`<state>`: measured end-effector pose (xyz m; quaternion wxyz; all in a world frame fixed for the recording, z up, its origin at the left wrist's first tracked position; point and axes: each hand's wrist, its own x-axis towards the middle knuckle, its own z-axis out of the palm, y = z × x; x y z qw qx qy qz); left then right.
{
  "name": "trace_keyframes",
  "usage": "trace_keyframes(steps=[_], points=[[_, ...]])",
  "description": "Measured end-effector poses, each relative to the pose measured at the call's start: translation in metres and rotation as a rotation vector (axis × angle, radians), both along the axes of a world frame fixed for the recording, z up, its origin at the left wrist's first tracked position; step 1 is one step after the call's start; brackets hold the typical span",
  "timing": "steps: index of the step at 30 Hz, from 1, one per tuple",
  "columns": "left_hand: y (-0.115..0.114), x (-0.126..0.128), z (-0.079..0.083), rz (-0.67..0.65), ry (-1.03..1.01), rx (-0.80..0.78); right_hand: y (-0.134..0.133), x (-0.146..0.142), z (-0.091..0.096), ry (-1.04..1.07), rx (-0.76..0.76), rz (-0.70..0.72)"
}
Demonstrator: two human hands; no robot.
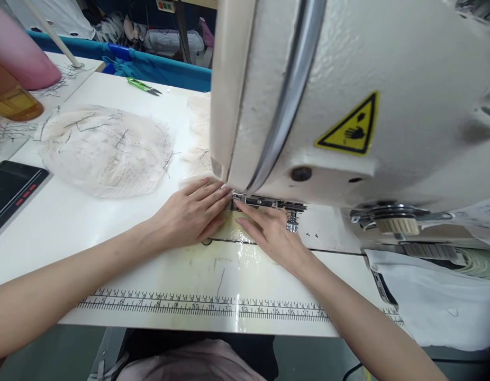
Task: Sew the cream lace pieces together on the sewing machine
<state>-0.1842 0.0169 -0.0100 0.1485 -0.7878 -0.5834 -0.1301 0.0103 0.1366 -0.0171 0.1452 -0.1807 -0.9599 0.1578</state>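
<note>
My left hand (191, 211) lies flat on the sewing table, fingers stretched toward the presser foot (245, 200) of a cream sewing machine (348, 95). My right hand (271, 233) lies beside it, fingers extended under the machine head, with a ring on one finger. Both hands press down near the needle area; pale cream fabric (197, 159) shows just beyond my left fingers. What lies directly under my fingers is hard to make out.
A heap of pale lace pieces (104, 151) lies at the left. Green thread snips (144, 86) rest further back. A dark phone (10, 190) sits at the far left. A printed ruler (205, 306) runs along the table's front edge. White cloth (435, 296) lies at the right.
</note>
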Motion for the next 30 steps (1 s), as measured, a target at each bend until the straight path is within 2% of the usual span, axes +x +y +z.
trace_keyframes(steps=[7, 14, 19, 21, 26, 28, 30], points=[[-0.001, 0.000, -0.003, 0.050, -0.048, -0.069, 0.000, 0.000, -0.001, 0.031, 0.130, 0.003], [-0.003, 0.000, -0.004, 0.088, -0.030, -0.087, 0.008, 0.004, -0.006, 0.109, 0.086, 0.015], [-0.007, 0.003, 0.007, 0.066, 0.077, 0.034, 0.010, 0.007, -0.010, 0.182, 0.301, -0.009], [-0.010, -0.004, 0.016, 0.169, 0.092, 0.017, 0.013, 0.009, -0.014, 0.225, 0.337, 0.011], [-0.025, -0.041, 0.040, 0.757, 0.049, -0.156, 0.017, 0.010, -0.021, 0.220, 0.403, 0.027], [-0.033, -0.055, 0.043, 0.849, -0.002, -0.210, 0.017, 0.008, -0.019, 0.221, 0.390, 0.019], [-0.038, -0.062, 0.043, 0.863, -0.039, -0.222, 0.015, 0.005, -0.014, 0.232, 0.352, 0.018]])
